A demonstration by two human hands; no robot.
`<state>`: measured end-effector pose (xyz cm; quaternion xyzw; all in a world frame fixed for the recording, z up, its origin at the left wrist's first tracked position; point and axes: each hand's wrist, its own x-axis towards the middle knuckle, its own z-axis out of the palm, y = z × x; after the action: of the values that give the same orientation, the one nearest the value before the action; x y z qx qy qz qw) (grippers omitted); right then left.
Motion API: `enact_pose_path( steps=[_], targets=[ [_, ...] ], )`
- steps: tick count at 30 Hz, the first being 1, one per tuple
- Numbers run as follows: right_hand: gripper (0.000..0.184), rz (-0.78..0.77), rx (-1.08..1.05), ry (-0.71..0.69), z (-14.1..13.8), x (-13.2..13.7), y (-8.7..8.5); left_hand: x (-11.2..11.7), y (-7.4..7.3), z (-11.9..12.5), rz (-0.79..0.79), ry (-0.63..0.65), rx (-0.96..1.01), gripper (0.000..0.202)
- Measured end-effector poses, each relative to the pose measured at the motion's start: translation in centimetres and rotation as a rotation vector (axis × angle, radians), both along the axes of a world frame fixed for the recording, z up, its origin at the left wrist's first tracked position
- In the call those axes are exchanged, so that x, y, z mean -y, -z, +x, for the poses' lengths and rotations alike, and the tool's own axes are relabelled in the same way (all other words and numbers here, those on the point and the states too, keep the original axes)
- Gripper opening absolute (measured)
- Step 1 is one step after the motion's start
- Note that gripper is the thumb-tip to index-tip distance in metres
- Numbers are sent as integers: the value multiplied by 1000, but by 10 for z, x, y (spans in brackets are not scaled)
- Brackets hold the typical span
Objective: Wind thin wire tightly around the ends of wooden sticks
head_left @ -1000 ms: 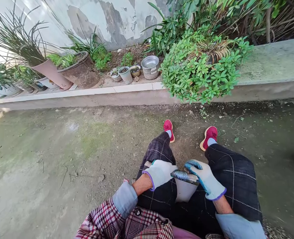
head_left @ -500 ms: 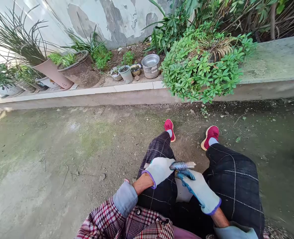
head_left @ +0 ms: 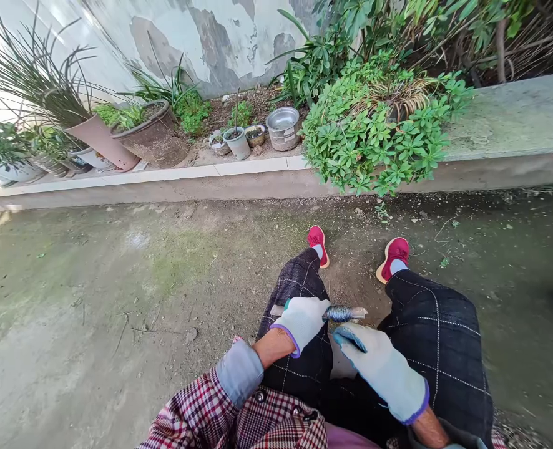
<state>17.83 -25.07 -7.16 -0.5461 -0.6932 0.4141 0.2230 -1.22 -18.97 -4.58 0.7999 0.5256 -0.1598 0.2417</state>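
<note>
I sit with my knees apart over a dirt yard, both hands in white gloves with blue palms. My left hand (head_left: 302,320) is closed round a stick wound with grey-blue wire or thread (head_left: 344,313), holding it level across my lap. My right hand (head_left: 384,368) lies just below and to the right of the stick, apart from it, fingers together and stretched towards the wound part. Whether anything thin runs between its fingers is too small to tell. A pale object (head_left: 339,365) shows between my thighs under the hands.
My red shoes (head_left: 317,239) rest on the ground in front. A low concrete kerb (head_left: 239,167) crosses the view. Behind it stand plant pots (head_left: 152,134), a metal bowl (head_left: 283,126) and a leafy green bush (head_left: 379,134) before a peeling wall.
My right hand has come off the stick's right end and drawn back down towards my body. My left hand has kept its hold, and the stick has risen slightly.
</note>
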Motion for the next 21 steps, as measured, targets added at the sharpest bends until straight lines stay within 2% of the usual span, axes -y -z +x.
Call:
enact_pose_path(
  steps=[5, 9, 10, 12, 15, 17, 19, 21],
  targets=[
    [30, 46, 38, -43, 23, -22, -9, 3, 3, 5, -13, 123, -30, 30],
    [24, -94, -116, 38, 36, -55, -2, -1, -7, -6, -48, 236, 87, 24],
    [25, -144, -193, 69, 36, -62, 1, -3, -12, -11, -60, 191, 160, 21],
    [26, -225, -335, 177, 35, -71, 6, -11, -20, -20, -103, 12, 376, 15],
    [32, -345, -457, 293, 28, -78, 8, -29, -25, -24, -214, -361, 645, 9],
    [33, -393, -484, 321, 22, -81, 5, -42, -23, -21, -270, -608, 683, 10],
    [32, -411, -493, 338, 18, -83, 2, -53, -18, -16, -256, -710, 701, 7],
    [31, -411, -469, 328, 17, -82, -2, -59, -14, -11, -205, -736, 699, 6]
  ],
)
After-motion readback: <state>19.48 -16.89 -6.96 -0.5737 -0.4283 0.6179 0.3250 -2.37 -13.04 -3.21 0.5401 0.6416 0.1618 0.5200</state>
